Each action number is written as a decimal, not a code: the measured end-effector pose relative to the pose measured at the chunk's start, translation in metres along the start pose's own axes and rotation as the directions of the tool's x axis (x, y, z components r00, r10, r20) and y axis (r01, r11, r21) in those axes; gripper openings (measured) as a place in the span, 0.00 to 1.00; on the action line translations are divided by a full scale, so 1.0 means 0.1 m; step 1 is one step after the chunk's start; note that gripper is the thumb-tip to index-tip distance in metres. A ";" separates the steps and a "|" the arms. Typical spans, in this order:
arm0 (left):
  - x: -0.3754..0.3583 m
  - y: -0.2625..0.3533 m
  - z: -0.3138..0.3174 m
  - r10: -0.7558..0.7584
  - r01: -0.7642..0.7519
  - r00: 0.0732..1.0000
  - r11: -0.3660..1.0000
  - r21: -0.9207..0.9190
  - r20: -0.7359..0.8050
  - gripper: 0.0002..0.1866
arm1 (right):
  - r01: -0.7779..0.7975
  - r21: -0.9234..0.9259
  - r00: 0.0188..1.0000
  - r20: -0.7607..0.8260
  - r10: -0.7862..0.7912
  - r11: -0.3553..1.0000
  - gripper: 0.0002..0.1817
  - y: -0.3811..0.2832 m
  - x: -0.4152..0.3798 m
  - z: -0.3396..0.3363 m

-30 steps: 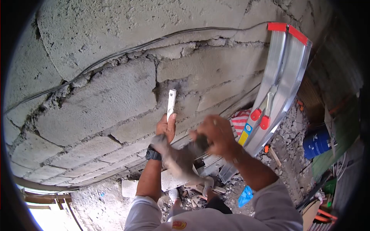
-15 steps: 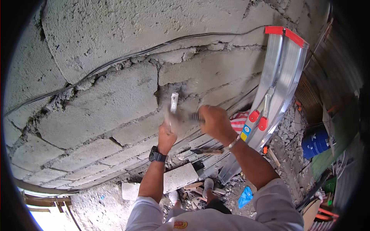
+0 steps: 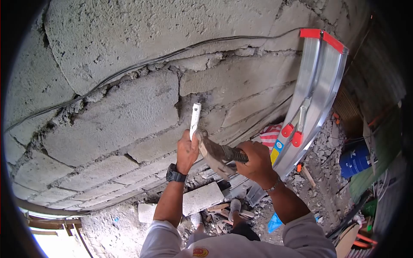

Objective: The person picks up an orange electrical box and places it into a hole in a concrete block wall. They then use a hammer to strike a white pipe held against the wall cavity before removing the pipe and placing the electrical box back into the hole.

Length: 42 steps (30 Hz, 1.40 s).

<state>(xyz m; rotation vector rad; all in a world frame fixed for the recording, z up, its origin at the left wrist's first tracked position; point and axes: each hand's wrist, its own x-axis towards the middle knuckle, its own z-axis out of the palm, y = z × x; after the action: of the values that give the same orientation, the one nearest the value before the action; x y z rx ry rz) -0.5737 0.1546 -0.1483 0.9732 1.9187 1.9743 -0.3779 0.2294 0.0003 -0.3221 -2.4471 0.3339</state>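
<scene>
My left hand (image 3: 187, 151) is closed around the lower part of a narrow white bar (image 3: 195, 117) with a small hole near its top end. The bar stands up against the block wall (image 3: 118, 114), just below a broken, chipped mortar joint. In my right hand (image 3: 259, 163) is a hammer (image 3: 214, 154), gripped by its black ribbed handle. Its worn, dusty head lies right beside my left fingers and the bar's lower end. A dark watch sits on my left wrist and a bracelet on the right one.
A folded aluminium ladder (image 3: 316, 86) with red end caps leans at the right. A black cable (image 3: 165, 53) runs along the wall. Below lie a concrete block (image 3: 202, 198), rubble, a blue plastic bag (image 3: 274, 222) and a red-striped bag (image 3: 269, 134). A blue drum (image 3: 355, 160) stands farther right.
My right hand has moved down and to the right with the hammer, which was blurred by motion before. The left hand still holds the bar, which leans slightly more to the right.
</scene>
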 end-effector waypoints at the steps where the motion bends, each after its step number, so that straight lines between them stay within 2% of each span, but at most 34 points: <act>1: 0.00 -0.02 0.02 0.080 -0.080 0.996 0.997 -0.005 -0.039 0.19 | 0.064 0.017 0.997 -0.034 -0.064 0.998 0.14 -0.08 0.05 -0.06; 2: 0.00 -0.03 0.04 0.158 -0.159 0.984 0.987 -0.007 -0.077 0.19 | 0.128 0.031 0.990 -0.069 -0.125 0.991 0.12 -0.15 0.10 -0.11; 3: 0.00 0.18 -0.01 0.013 -0.014 1.000 0.987 0.159 0.009 0.19 | 0.126 0.033 0.990 -0.068 -0.123 0.992 0.12 -0.20 0.14 -0.13; 5: 0.00 0.20 0.04 0.007 -0.004 1.000 0.985 0.171 -0.017 0.20 | 0.283 0.158 0.959 -0.069 -0.276 0.946 0.14 -0.24 0.28 -0.14; 6: 0.00 0.23 0.04 0.019 -0.015 1.000 0.984 0.175 -0.024 0.20 | 0.281 0.159 0.959 -0.069 -0.274 0.946 0.14 -0.13 0.32 -0.06; 8: 0.02 0.11 0.05 0.102 -0.102 0.995 0.975 0.200 0.010 0.18 | 0.228 -0.091 0.974 0.004 -0.228 0.969 0.13 0.23 0.35 0.22; 9: 0.05 0.15 0.04 0.161 -0.157 0.987 0.970 0.185 -0.009 0.13 | 0.026 -0.191 0.998 0.053 -0.016 0.981 0.09 0.28 0.49 0.28; 10: 0.07 0.19 0.03 0.169 -0.164 0.986 0.970 0.181 -0.012 0.13 | 0.031 -0.197 0.999 0.049 -0.022 0.980 0.09 0.24 0.48 0.27; 12: 0.10 0.29 0.05 0.315 -0.313 0.948 0.949 0.032 -0.052 0.15 | -0.020 -0.161 0.997 0.075 0.032 0.987 0.08 0.06 0.44 0.14; 13: 0.09 0.19 0.04 0.290 -0.289 0.957 0.955 0.069 -0.006 0.17 | 0.072 -0.145 0.995 0.084 -0.060 0.987 0.09 -0.10 0.43 0.02; 14: 0.08 0.09 0.03 0.264 -0.267 0.964 0.958 0.108 0.039 0.20 | 0.069 -0.147 0.995 0.087 -0.057 0.987 0.09 -0.27 0.47 -0.10; 15: 0.08 0.09 0.05 0.032 -0.024 0.998 0.993 -0.116 0.060 0.14 | 0.207 -0.048 0.978 0.029 -0.206 0.977 0.10 -0.44 0.51 -0.19; 16: 0.10 0.18 0.06 -0.187 0.218 0.974 0.921 -0.324 0.126 0.16 | 0.350 0.041 0.936 -0.045 -0.349 0.936 0.11 -0.53 0.55 -0.22; 18: 0.09 0.36 0.07 -0.177 0.202 0.979 0.918 -0.341 0.101 0.19 | 0.373 0.052 0.927 -0.068 -0.370 0.926 0.12 -0.53 0.58 -0.16; 20: 0.07 0.40 0.06 -0.216 0.256 0.966 0.880 -0.400 0.143 0.18 | 0.387 0.060 0.920 -0.088 -0.382 0.920 0.13 -0.47 0.54 -0.12; 21: 0.05 0.21 0.09 -0.252 0.257 0.966 0.953 -0.164 0.049 0.18 | 0.267 0.025 0.964 -0.003 -0.267 0.963 0.13 -0.38 0.48 -0.13; 22: -0.04 0.22 0.07 -0.249 0.254 0.967 0.953 -0.165 0.050 0.18 | 0.147 -0.021 0.987 0.076 -0.145 0.989 0.13 -0.26 0.41 -0.12; 23: -0.15 0.25 0.06 0.025 -0.027 0.999 0.996 0.081 0.028 0.18 | -0.002 -0.015 0.998 0.056 0.003 1.000 0.11 -0.07 0.23 0.02; 24: -0.24 0.27 0.04 0.292 -0.299 0.954 0.899 0.321 0.070 0.18 | -0.190 0.032 0.979 0.087 0.187 0.981 0.11 -0.04 0.07 0.00; 25: -0.33 0.31 0.03 0.294 -0.300 0.953 0.897 0.324 0.068 0.18 | -0.372 0.075 0.924 0.128 0.361 0.925 0.12 -0.01 -0.10 -0.02; 26: -0.43 0.35 0.01 0.113 -0.147 0.985 0.941 0.303 0.127 0.18 | -0.462 0.119 0.885 0.127 0.448 0.879 0.14 0.09 -0.34 0.02; 27: -0.48 0.38 -0.02 -0.073 0.014 0.979 0.955 0.296 0.189 0.18 | -0.548 0.166 0.836 0.133 0.532 0.820 0.15 0.19 -0.59 0.08; 29: -0.49 0.40 -0.11 -0.062 0.002 0.981 0.951 0.309 0.184 0.18 | -0.645 0.243 0.763 0.146 0.630 0.724 0.13 0.27 -0.99 0.11; 30: -0.51 0.42 -0.16 -0.048 -0.011 0.983 0.950 0.313 0.178 0.18 | -0.650 0.257 0.758 0.156 0.633 0.715 0.13 0.29 -1.17 0.13; 32: -0.45 0.54 -0.21 -0.015 -0.056 0.983 0.925 0.377 0.181 0.18 | -0.822 0.513 0.467 0.357 0.809 0.248 0.11 0.31 -1.44 0.19; 34: -0.37 0.68 -0.20 0.070 -0.156 0.979 0.859 0.488 0.190 0.17 | -0.781 0.601 0.460 0.368 0.808 0.171 0.12 0.32 -1.54 0.25; 36: -0.30 0.81 -0.17 0.071 -0.169 0.976 0.840 0.515 0.205 0.17 | -0.749 0.626 0.504 0.323 0.801 0.219 0.14 0.34 -1.59 0.29; 38: -0.24 0.85 -0.18 0.089 -0.184 0.980 0.746 0.640 0.178 0.18 | -0.731 0.655 0.512 0.343 0.787 0.191 0.14 0.37 -1.61 0.35; 40: -0.22 0.90 -0.19 0.096 -0.192 0.980 0.705 0.683 0.176 0.18 | -0.695 0.656 0.593 0.293 0.750 0.293 0.15 0.42 -1.63 0.45; 42: -0.19 0.93 -0.21 0.057 -0.166 0.984 0.665 0.728 0.172 0.18 | -0.681 0.684 0.591 0.302 0.748 0.263 0.15 0.42 -1.63 0.50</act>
<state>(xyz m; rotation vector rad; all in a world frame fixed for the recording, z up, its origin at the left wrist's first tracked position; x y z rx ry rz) -0.5456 0.1154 -0.0637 1.3816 2.6867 1.0638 -0.2788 0.2102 -0.1432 -1.0464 -1.6548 1.6557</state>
